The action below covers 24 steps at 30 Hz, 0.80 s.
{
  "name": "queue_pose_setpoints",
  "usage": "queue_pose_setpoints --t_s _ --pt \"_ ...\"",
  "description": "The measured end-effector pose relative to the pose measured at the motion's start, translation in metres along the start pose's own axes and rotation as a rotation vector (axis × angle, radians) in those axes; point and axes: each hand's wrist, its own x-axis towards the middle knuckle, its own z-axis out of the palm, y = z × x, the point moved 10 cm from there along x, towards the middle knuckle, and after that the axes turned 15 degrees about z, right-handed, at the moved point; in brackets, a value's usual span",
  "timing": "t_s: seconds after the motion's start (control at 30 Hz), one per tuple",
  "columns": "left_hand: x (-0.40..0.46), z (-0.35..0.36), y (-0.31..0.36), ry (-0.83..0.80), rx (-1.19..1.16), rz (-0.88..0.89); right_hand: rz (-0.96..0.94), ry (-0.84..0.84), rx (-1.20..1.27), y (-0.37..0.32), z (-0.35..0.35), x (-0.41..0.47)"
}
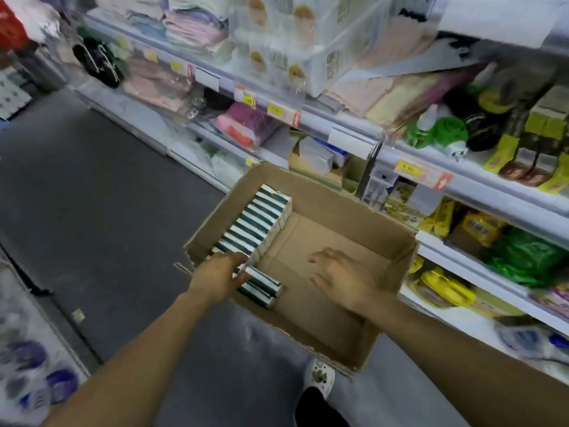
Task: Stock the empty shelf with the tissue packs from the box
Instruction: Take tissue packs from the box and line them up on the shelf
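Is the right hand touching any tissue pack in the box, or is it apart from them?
Apart. The head view shows the right hand open over bare cardboard box floor, with clear floor between it and the tissue packs.
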Motion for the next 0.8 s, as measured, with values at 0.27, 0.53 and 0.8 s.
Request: queue_pose_setpoints --t_s 0.27,0.53,0.8 --pt "0.053 0.071 -0.052 -0.253 0.066 0.089 0.087 -0.217 0.079 -0.018 0.112 0.065" --pt "0.088 0.115 -0.056 -0.456 0.364 0.34 0.227 -0.291 0.21 -0.022 0.185 0.087" --pt "0.1 0.128 -0.038 -0.483 0.564 0.721 0.423 -0.272 0.31 -0.016 0.215 0.096"
